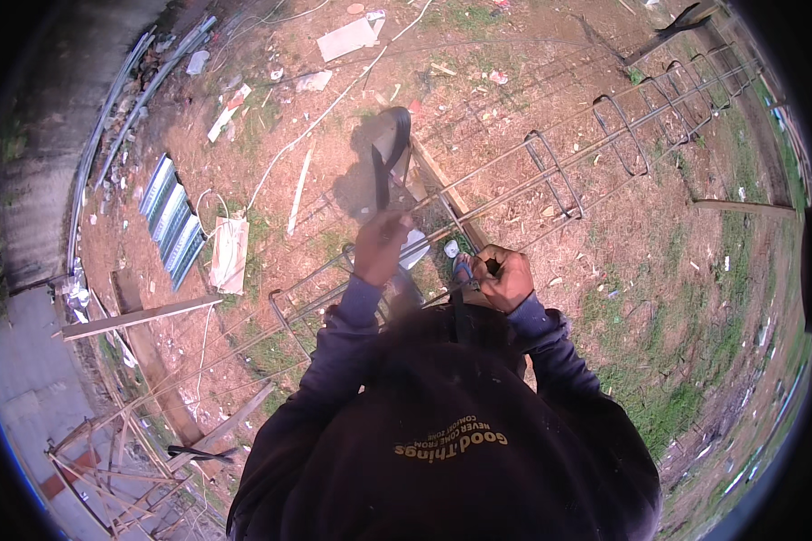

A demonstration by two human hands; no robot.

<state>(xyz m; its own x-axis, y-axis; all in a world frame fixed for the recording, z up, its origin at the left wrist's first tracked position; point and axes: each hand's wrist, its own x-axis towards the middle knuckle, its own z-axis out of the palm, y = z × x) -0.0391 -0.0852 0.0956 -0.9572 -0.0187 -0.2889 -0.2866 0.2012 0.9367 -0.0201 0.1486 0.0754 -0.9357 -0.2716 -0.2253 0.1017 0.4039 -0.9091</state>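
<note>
While the left hand [383, 248] overlaps the rebar cage [559, 167], its grip cannot be determined | right hand [507, 276]: fingers curled together, contents not discernible | cage: diagonal, near left to far right

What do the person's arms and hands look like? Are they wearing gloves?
No gloves: the left hand and right hand are both bare. The arms are covered by long, loose, wrinkly sleeves that reach about to the wrists. They look dark bluish-purple in the light and almost black in shade. The sleeves look plain, with no pictures or stripes I can see.
</note>
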